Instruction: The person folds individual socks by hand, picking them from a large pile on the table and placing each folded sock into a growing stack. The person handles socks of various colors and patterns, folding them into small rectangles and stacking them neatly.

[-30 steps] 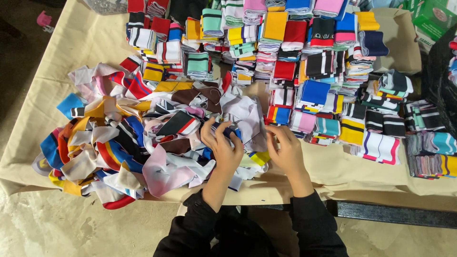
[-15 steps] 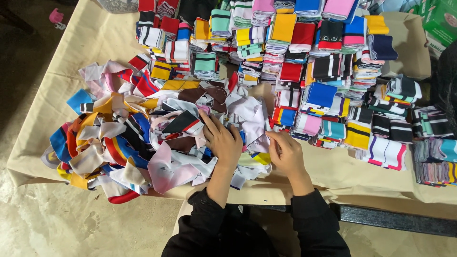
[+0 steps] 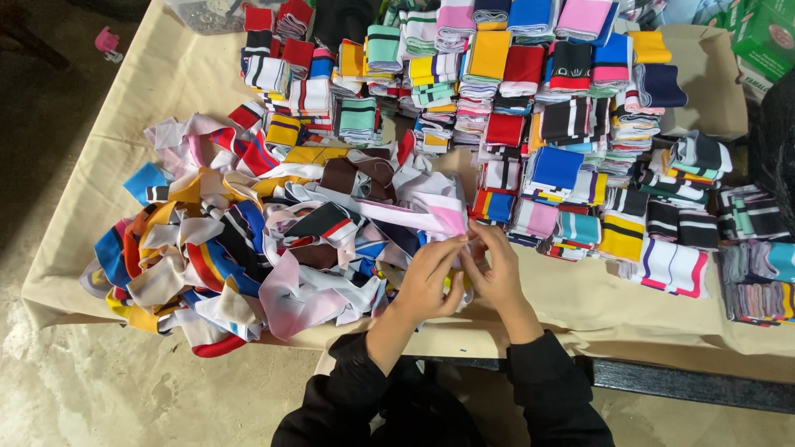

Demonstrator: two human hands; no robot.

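Observation:
My left hand and my right hand meet at the near middle of the table, both pinching a white and pink knitted fabric strip that runs up and left from the fingers. The strip comes out of a loose heap of multicoloured fabric strips lying left of my hands. Part of the strip under my fingers is hidden. Both arms wear black sleeves.
Several stacks of folded striped fabric pieces fill the far and right side of the table. A beige cloth covers the table. A green box stands at the far right corner. Bare floor lies to the left.
My hands have come together and lifted the white and pink strip out of the heap; before they were apart, the left on the heap. The view shifted slightly.

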